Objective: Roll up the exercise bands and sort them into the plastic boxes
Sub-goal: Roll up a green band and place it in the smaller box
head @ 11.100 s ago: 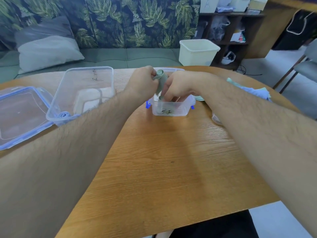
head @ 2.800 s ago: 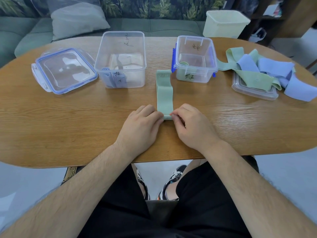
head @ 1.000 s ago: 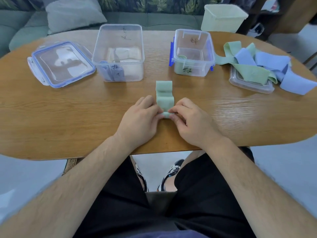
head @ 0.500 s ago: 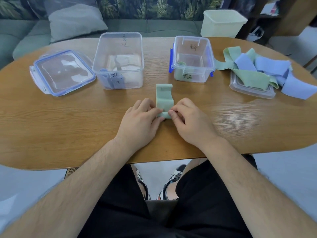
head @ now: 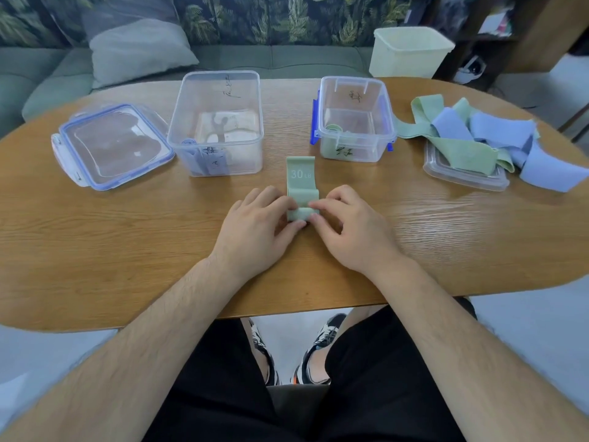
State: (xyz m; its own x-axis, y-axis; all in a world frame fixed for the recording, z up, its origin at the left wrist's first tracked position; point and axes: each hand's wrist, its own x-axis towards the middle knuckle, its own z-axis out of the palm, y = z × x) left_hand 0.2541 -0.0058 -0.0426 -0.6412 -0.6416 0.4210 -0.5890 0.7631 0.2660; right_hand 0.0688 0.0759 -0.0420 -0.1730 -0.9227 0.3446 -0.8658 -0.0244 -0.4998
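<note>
Your left hand (head: 258, 231) and right hand (head: 350, 231) both pinch the half-rolled green band (head: 301, 186), mid-tabletop near your edge.

Green band half rolled on the table

Left hand (head: 255, 231) and right hand (head: 347, 231) pinch the green band (head: 301, 186), marked 30 LB, between 2 plastic boxes (head: 353, 122).

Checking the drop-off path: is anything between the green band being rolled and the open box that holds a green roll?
Nothing visible: only bare table lies between the green band and the small box, whose top is open.
</note>
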